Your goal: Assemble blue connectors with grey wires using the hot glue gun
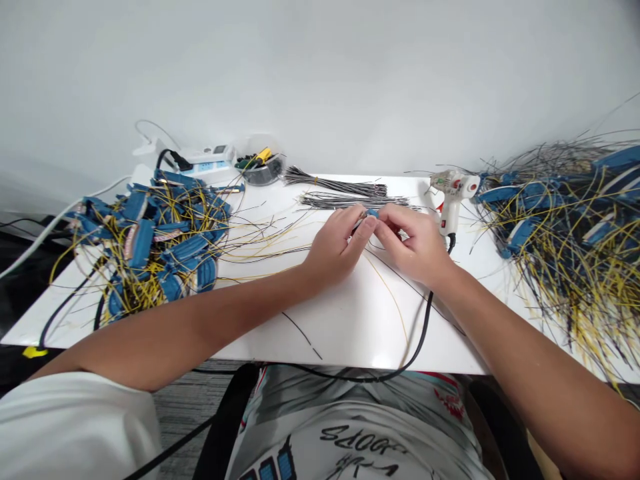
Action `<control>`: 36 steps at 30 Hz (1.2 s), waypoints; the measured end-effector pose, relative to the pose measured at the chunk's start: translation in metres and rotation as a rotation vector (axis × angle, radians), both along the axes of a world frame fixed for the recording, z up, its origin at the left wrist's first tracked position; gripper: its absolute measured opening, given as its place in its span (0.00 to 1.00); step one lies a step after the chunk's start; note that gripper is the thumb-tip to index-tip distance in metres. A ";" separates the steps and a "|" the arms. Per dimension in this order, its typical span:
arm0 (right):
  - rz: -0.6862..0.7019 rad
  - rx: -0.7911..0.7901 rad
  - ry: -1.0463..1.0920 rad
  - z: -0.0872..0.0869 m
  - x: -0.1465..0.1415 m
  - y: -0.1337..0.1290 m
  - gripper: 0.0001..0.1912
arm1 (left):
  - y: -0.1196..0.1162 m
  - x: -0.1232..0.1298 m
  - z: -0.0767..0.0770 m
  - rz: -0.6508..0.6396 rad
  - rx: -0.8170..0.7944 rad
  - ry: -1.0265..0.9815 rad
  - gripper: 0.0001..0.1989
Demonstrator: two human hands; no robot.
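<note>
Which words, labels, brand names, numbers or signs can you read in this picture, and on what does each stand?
"SOOPS" (upside down, uncertain reading): black lettering on the grey-and-white printed T-shirt.
Red print on that shirt: too blurred to read.
Markings on the white plastic power strip: too small to read.
Markings on the white hot glue gun: too small to read.

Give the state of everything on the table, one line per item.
left hand: pinching small blue connector
right hand: pinching the same connector
hot glue gun: upright, unheld, black cord running off the table edge
black-and-grey wire bundles: two, straight, lying side by side
left connector pile: tangled in yellow and black wires
right connector pile: tangled, wires overhanging the table edge
</note>
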State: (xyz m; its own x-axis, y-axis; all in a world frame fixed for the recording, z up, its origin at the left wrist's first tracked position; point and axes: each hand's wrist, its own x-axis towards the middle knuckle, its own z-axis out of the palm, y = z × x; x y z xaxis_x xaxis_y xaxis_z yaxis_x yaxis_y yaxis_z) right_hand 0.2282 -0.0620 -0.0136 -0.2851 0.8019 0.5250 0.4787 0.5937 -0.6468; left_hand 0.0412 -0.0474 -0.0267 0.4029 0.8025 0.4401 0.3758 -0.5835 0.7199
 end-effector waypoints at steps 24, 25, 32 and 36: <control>0.006 -0.010 -0.005 0.000 0.000 0.000 0.17 | 0.001 0.001 -0.001 -0.007 0.006 -0.031 0.23; 0.005 -0.009 -0.005 0.000 0.000 0.000 0.17 | 0.001 0.001 -0.001 -0.006 0.008 -0.032 0.23; 0.006 -0.001 -0.005 0.001 0.000 0.000 0.17 | 0.000 0.000 0.000 -0.007 0.000 -0.015 0.21; 0.007 -0.001 -0.005 0.001 0.000 -0.001 0.17 | 0.000 0.001 0.000 -0.017 -0.003 -0.032 0.21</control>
